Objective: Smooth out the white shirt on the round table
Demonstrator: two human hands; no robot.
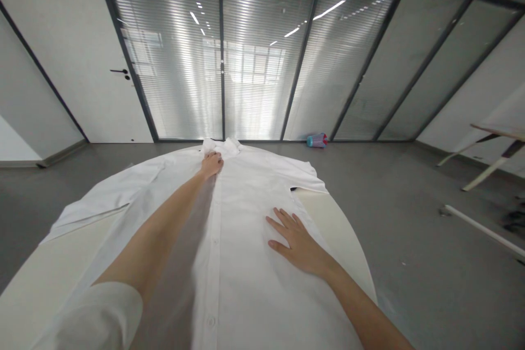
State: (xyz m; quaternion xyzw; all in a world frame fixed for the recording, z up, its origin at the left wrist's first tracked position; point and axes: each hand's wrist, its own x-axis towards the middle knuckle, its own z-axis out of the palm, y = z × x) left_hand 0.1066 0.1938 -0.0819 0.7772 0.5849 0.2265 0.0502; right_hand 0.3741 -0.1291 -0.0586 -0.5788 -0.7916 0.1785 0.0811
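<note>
A white button-up shirt point(241, 240) lies spread flat, front side up, on a pale round table point(340, 229), its collar point(223, 147) at the far end. My left hand point(211, 164) reaches far forward and grips the fabric just below the collar. My right hand point(296, 240) lies flat on the right half of the shirt, fingers spread, palm down. The button placket point(213, 251) runs between my two arms. The left sleeve point(102, 199) stretches out to the left; the short right sleeve point(305, 178) ends near the table's edge.
A blue and red bottle-like object point(316, 140) lies on the grey floor by the glass wall with blinds. A door point(106, 65) is at the back left. Folding table legs point(488, 167) and a white bar point(479, 227) stand at the right.
</note>
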